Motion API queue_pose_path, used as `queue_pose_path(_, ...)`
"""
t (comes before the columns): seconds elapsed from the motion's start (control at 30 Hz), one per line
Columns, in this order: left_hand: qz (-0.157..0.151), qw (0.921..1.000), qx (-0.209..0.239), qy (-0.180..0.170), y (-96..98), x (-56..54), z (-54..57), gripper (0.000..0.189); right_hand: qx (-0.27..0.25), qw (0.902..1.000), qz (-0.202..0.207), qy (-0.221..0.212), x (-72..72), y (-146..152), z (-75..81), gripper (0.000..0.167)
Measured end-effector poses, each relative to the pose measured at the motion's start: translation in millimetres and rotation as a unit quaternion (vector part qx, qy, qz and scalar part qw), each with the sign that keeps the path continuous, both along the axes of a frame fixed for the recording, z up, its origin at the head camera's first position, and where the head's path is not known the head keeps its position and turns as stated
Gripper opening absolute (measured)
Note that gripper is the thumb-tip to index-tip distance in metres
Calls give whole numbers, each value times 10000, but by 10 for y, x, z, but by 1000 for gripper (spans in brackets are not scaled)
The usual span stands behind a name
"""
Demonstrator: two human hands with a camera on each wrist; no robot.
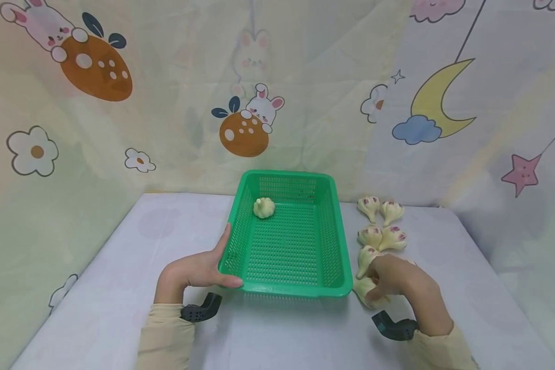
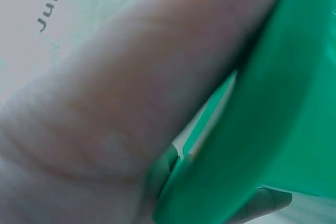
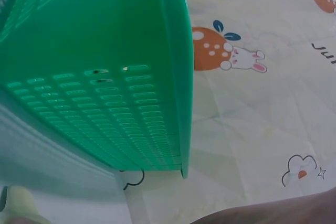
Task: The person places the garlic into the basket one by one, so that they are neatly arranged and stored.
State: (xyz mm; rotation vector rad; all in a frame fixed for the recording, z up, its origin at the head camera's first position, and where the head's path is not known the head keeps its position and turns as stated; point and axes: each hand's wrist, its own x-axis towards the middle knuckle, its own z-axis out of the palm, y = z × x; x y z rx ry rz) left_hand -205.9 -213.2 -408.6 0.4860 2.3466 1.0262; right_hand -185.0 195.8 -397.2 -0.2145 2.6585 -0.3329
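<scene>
A green plastic basket (image 1: 284, 246) stands on the table, with one garlic bulb (image 1: 264, 207) inside near its back left corner. My left hand (image 1: 199, 270) holds the basket's front left corner, the thumb at the front rim; the left wrist view shows the hand close against the green rim (image 2: 262, 108). Beside the basket's front right corner, my right hand (image 1: 395, 277) reaches down and its fingers pinch a garlic bulb (image 1: 363, 290). That hand partly covers the bulb and its neighbours. In the right wrist view, part of a pale bulb (image 3: 22, 203) shows at lower left.
More garlic bulbs with purple streaks (image 1: 392, 238) lie in pairs along the basket's right side. A white cloth covers the table (image 1: 277, 334). Behind it hangs a printed curtain (image 1: 176, 103) with rabbits, flowers and a moon.
</scene>
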Motion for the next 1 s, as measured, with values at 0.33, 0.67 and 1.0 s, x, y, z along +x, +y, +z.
queue_pose_path(0.33, 55, 10000, 9, -39, 13, -1, -9, 132, 64, 9997, -90, -210, 1, 33, 34, 36)
queue_pose_path(0.67, 168, 9993, -322, 65, -5, 15, -18, 128, -23, 9997, 6, -229, -8, 64, 39, 43)
queue_pose_path(1.0, 122, 9997, -219, 37, -2, -2, -33, 128, -328, 9986, 412, -105, -16, 136, 85, 53)
